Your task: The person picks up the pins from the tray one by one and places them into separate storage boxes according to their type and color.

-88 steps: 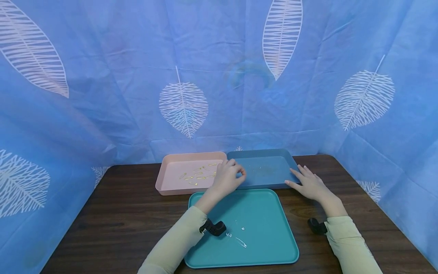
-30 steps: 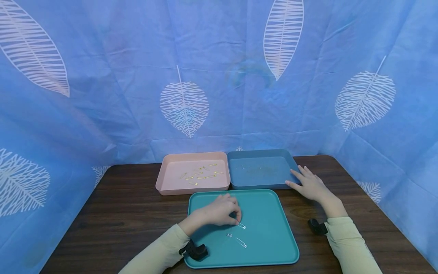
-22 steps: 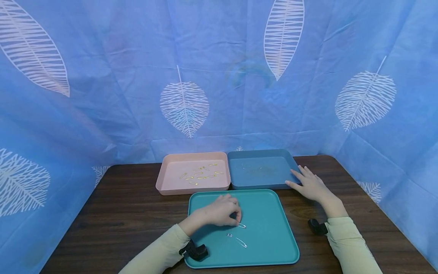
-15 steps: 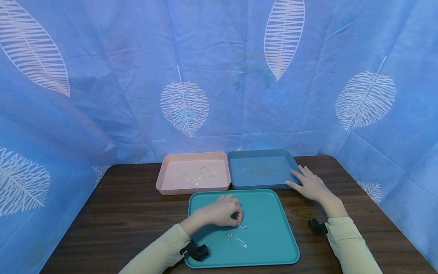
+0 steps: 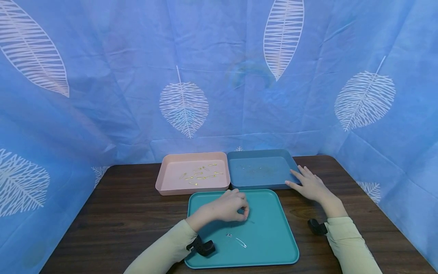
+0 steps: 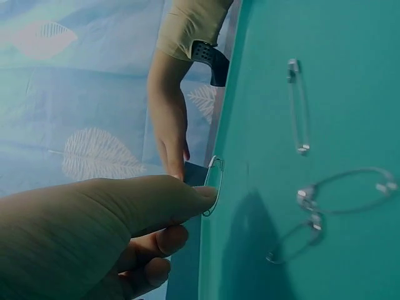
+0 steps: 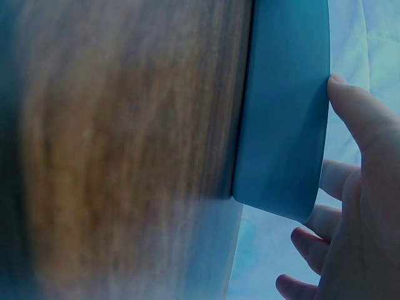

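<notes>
Between thumb and fingertips, my left hand point(image 5: 227, 206) pinches a silver safety pin point(image 6: 215, 187), held over the teal tray point(image 5: 267, 243). On that tray lie a longer silver safety pin point(image 5: 241, 242) and, left of it, a small cluster of silver pins point(image 6: 309, 206) that overlap in the left wrist view. My right hand point(image 5: 310, 184) rests with spread, fairly straight fingers at the right edge of the blue tray point(image 5: 273, 156); its thumb touches the rim in the right wrist view.
Gold safety pins point(image 5: 201, 178), several of them, lie in the pink tray point(image 5: 167, 186) at the back left. A few faint small pins point(image 5: 260, 168) are in the blue tray beside it. All three trays stand on a dark wooden table point(image 5: 113, 213) before a blue leaf-print cloth point(image 5: 137, 95).
My left hand came back from the far trays to the teal tray, pinched a safety pin there, and has lifted it up and to the right. The right hand has stayed put.
</notes>
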`<action>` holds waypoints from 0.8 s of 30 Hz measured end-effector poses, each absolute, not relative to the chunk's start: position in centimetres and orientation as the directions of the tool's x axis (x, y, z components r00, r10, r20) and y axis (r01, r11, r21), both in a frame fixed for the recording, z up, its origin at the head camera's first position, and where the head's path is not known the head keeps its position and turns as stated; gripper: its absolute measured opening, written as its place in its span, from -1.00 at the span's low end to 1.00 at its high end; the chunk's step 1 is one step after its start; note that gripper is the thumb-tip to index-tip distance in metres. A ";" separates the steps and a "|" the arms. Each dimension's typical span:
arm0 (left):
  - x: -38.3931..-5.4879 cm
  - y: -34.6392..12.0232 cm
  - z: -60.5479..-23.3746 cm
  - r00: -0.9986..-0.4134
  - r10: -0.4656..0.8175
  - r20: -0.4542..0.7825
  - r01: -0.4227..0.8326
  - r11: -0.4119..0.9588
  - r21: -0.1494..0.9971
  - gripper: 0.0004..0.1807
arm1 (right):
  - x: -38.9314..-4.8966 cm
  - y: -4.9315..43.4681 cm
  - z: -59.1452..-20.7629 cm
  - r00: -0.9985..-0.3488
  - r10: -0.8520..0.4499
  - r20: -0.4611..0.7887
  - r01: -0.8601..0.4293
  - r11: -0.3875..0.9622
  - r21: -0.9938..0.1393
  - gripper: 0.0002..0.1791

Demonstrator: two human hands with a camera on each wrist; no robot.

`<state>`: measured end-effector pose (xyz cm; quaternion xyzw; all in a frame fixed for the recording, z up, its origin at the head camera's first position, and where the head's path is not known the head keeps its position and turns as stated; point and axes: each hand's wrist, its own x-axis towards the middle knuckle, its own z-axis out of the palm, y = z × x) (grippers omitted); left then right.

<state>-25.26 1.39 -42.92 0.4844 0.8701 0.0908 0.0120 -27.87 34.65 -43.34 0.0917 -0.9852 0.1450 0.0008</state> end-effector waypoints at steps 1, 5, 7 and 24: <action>-25.3 1.6 -42.8 -0.529 0.846 0.071 0.842 0.512 0.166 -0.83 | -27.9 34.6 -43.3 -0.983 -0.180 0.028 -0.181 0.941 -0.286 -0.13; -25.6 2.2 -42.4 -0.529 0.845 0.080 0.843 0.512 0.166 -0.85 | -27.9 34.6 -43.3 -0.983 -0.179 0.030 -0.180 0.940 -0.289 -0.13; -25.7 2.5 -42.2 -0.528 0.845 0.086 0.844 0.511 0.165 -0.85 | -27.8 34.6 -43.3 -0.984 -0.178 0.029 -0.179 0.940 -0.289 -0.13; -27.2 5.0 -40.0 -0.548 0.826 0.129 0.832 0.523 0.185 -0.88 | -27.8 34.5 -43.3 -0.984 -0.172 0.035 -0.175 0.939 -0.295 -0.15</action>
